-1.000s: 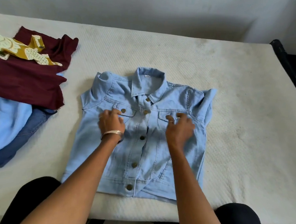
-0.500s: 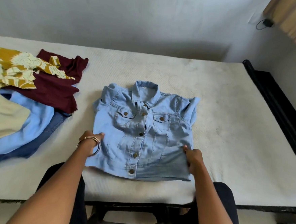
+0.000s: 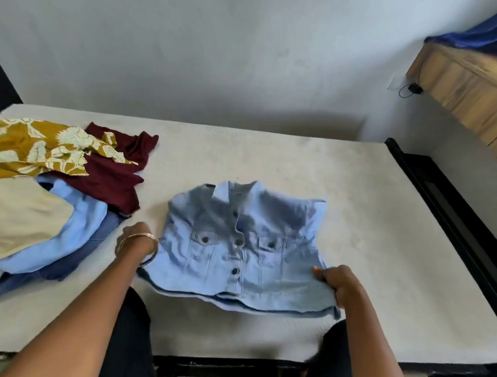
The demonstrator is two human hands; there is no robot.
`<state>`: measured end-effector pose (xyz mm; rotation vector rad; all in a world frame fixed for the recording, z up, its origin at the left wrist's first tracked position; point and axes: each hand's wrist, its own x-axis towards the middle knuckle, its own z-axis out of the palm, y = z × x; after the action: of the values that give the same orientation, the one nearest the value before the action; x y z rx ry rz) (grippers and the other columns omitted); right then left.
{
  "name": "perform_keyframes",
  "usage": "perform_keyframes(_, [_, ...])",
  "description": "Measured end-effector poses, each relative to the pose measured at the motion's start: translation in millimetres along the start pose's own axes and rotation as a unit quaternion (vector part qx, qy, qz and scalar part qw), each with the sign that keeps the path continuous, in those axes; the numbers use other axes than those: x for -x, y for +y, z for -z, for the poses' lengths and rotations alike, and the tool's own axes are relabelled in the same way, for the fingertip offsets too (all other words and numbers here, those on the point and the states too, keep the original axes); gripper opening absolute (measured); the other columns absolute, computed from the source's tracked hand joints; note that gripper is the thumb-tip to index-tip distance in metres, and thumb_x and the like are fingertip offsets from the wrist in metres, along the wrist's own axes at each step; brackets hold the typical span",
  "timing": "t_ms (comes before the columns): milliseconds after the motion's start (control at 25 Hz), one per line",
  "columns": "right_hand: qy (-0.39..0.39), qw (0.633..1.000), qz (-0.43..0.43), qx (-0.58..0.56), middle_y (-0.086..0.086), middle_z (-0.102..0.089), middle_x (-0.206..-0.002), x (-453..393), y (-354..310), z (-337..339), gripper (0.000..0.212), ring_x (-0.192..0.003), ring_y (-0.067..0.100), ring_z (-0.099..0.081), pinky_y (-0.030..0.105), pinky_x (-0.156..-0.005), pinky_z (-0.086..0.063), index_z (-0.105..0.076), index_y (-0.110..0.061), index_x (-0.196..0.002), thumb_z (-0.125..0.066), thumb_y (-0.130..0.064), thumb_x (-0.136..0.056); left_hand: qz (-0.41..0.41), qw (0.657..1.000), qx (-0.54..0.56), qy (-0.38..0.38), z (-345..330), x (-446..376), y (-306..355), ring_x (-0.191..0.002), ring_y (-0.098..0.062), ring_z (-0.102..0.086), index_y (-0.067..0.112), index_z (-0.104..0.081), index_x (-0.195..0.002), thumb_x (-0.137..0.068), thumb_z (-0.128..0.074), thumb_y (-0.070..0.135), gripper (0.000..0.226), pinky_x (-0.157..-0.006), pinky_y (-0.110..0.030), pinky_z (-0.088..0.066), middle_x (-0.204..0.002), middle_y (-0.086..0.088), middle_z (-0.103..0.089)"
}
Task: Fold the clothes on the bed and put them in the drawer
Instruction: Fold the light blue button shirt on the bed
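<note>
Denim, pale blue and buttoned: the folded jacket [image 3: 243,247] lies mid-mattress on the white bed [image 3: 356,225], near edge lifting. The right hand [image 3: 337,284] pinches its right side; the left hand [image 3: 136,236] is at the left side, fingers hidden, so I cannot tell their set. Stiffish, fairly light cloth, I'd judge; best held by both sides. One jacket; about five garments in the pile [image 3: 49,198] beside it.

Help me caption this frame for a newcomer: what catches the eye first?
The light blue denim jacket, buttoned and folded, sits mid-bed, gripped at its sides by the left hand and right hand. At far left lies an unfolded heap: a mustard patterned cloth over a maroon top.
</note>
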<state>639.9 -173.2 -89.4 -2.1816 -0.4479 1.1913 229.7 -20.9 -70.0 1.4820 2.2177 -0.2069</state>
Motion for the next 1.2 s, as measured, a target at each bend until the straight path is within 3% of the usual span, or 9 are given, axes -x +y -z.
perform_keyframes(120, [-0.042, 0.974, 0.192, 0.114, 0.011, -0.057, -0.130, 36, -41, -8, 0.057, -0.115, 0.030, -0.057, 0.040, -0.094, -0.049, -0.052, -0.010, -0.134, -0.078, -0.013, -0.083, -0.251, 0.967, -0.041, 0.031, 26, 34, 58, -0.125, -0.037, -0.048, 0.013, -0.053, -0.133, -0.082, -0.071, 0.025, 0.056, -0.102, -0.043, -0.043, -0.135, -0.016, -0.050])
perform_keyframes(240, [-0.125, 0.863, 0.371, 0.320, 0.007, -0.053, -0.139, 68, -103, -14, 0.060, -0.123, 0.025, -0.052, 0.030, -0.095, -0.041, -0.046, -0.026, -0.144, -0.068, -0.014, -0.090, -0.554, 0.831, -0.027, 0.036, 54, 102, 135, -0.137, -0.026, -0.033, 0.025, -0.031, -0.149, -0.079, -0.066, 0.004, 0.081, -0.111, -0.034, -0.029, -0.150, -0.005, -0.034])
perform_keyframes(360, [-0.164, 0.738, 0.495, 0.428, 0.004, -0.059, -0.132, 107, -153, -3, 0.044, -0.118, 0.022, -0.055, 0.020, -0.090, -0.039, -0.066, -0.021, -0.127, -0.063, -0.002, -0.088, -0.667, 0.731, -0.142, -0.014, 80, 145, 185, -0.144, -0.024, -0.022, 0.033, -0.028, -0.149, -0.069, -0.067, -0.002, 0.095, -0.111, -0.033, -0.026, -0.155, 0.000, -0.028])
perform_keyframes(520, [-0.176, 0.737, 0.543, 0.362, -0.001, -0.075, -0.105, 149, -194, 44, 0.051, -0.099, 0.013, -0.070, 0.034, -0.087, -0.057, -0.077, -0.014, -0.107, -0.050, -0.001, -0.065, -0.569, 0.763, -0.305, -0.017, 107, 139, 196, -0.103, -0.025, -0.055, 0.022, -0.067, -0.092, -0.068, -0.078, 0.053, 0.040, -0.081, -0.032, -0.036, -0.083, -0.005, -0.057])
perform_keyframes(680, [-0.071, 0.732, 0.597, 0.320, -0.007, -0.073, -0.098, 166, -235, 74, 0.053, -0.089, -0.013, -0.062, 0.010, -0.079, -0.048, -0.077, -0.013, -0.105, -0.047, 0.011, -0.068, -0.427, 0.747, -0.485, 0.158, 124, 110, 187, -0.129, -0.022, -0.035, 0.022, -0.066, -0.111, -0.075, -0.043, 0.082, 0.074, -0.108, -0.058, -0.016, -0.116, -0.002, -0.063])
perform_keyframes(840, [0.148, 0.760, 0.541, 0.328, 0.002, -0.068, -0.101, 133, -263, 91, 0.055, -0.105, 0.027, -0.061, 0.036, -0.079, -0.050, -0.068, -0.035, -0.112, -0.045, 0.003, -0.079, -0.283, 0.847, -0.297, 0.339, 195, 87, 171, -0.140, -0.034, -0.023, 0.021, -0.060, -0.128, -0.091, -0.042, 0.056, 0.054, -0.108, -0.066, -0.013, -0.135, -0.003, -0.053])
perform_keyframes(1000, [0.358, 0.722, 0.517, 0.290, 0.015, -0.065, -0.112, 130, -285, 78, 0.054, -0.096, 0.044, -0.059, 0.040, -0.068, -0.040, -0.053, -0.031, -0.127, -0.042, 0.001, -0.085, -0.413, 0.743, -0.019, 0.527, 253, 90, 165, -0.110, -0.040, -0.050, -0.003, -0.070, -0.089, -0.079, -0.054, 0.037, 0.045, -0.090, -0.046, -0.038, -0.103, -0.018, -0.063])
perform_keyframes(1080, [0.366, 0.721, 0.534, 0.247, 0.011, -0.067, -0.117, 124, -282, 73, 0.053, -0.101, 0.041, -0.060, 0.040, -0.072, -0.042, -0.057, -0.027, -0.125, -0.043, 0.002, -0.084, -0.556, 0.723, 0.082, 0.402, 262, 96, 150, -0.090, -0.036, -0.062, 0.002, -0.067, -0.069, -0.066, -0.054, 0.047, 0.047, -0.076, -0.038, -0.046, -0.088, -0.018, -0.068])
perform_keyframes(1200, [0.181, 0.773, 0.553, 0.252, 0.014, -0.069, -0.119, 86, -245, 77, 0.050, -0.112, 0.034, -0.063, 0.038, -0.092, -0.047, -0.069, -0.014, -0.121, -0.051, 0.006, -0.079, -0.511, 0.850, -0.054, 0.114, 222, 100, 118, -0.082, -0.025, -0.064, 0.021, -0.064, -0.075, -0.059, -0.071, 0.051, 0.034, -0.070, -0.029, -0.047, -0.082, -0.006, -0.067])
